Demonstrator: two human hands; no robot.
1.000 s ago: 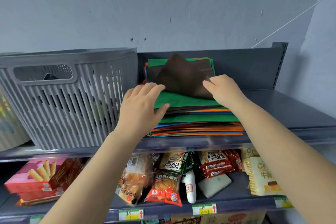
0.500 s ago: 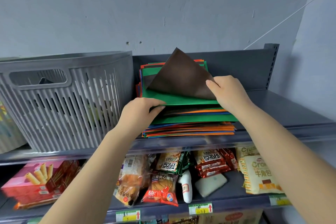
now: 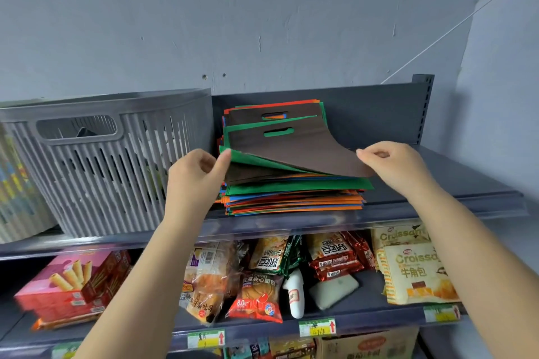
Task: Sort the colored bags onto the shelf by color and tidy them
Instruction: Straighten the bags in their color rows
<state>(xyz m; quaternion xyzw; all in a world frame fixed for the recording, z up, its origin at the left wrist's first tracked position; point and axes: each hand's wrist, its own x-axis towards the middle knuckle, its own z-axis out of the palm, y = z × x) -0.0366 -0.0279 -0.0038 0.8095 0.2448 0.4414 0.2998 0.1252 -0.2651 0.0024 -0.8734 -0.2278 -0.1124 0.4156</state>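
A stack of flat colored bags (image 3: 294, 197), green, orange, blue, red and brown, lies on the top shelf (image 3: 437, 186) right of a basket. On top lies a brown bag (image 3: 306, 148) with a cut-out handle, over a green bag (image 3: 248, 159). My right hand (image 3: 390, 163) pinches the brown bag's near right corner and holds it lifted. My left hand (image 3: 195, 178) pinches the near left corner of the top bags, at the green edge. Another brown bag (image 3: 250, 116) shows at the back of the stack.
A grey slatted plastic basket (image 3: 116, 160) stands on the top shelf left of the stack. The shelf below holds snack packets (image 3: 256, 294), a pink biscuit box (image 3: 70, 283) and croissant packs (image 3: 414, 271). Bare shelf surface lies right of the stack.
The brown bag, folded up into a peak before, now lies flattened over the stack with its near edge lifted. My left hand went from flat on the green bag to pinching the corner.
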